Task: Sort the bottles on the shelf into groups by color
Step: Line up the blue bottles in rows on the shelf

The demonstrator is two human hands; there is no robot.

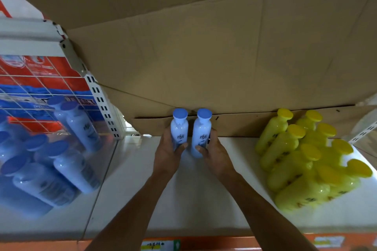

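Two pale blue bottles with blue caps stand upright side by side at the back of the white shelf (204, 199). My left hand (168, 154) grips the left blue bottle (179, 126) and my right hand (214, 154) grips the right blue bottle (202, 128). A group of several yellow bottles (302, 161) with yellow caps stands at the right of the shelf. Several more blue bottles (67, 161) stand at the left, behind a clear divider.
Brown cardboard (204, 57) lines the back of the shelf. A clear divider panel (102, 169) separates the left section. A white slotted upright (102, 104) and wire grid with red and blue packaging are at the far left. An orange price rail (224, 243) runs along the front edge.
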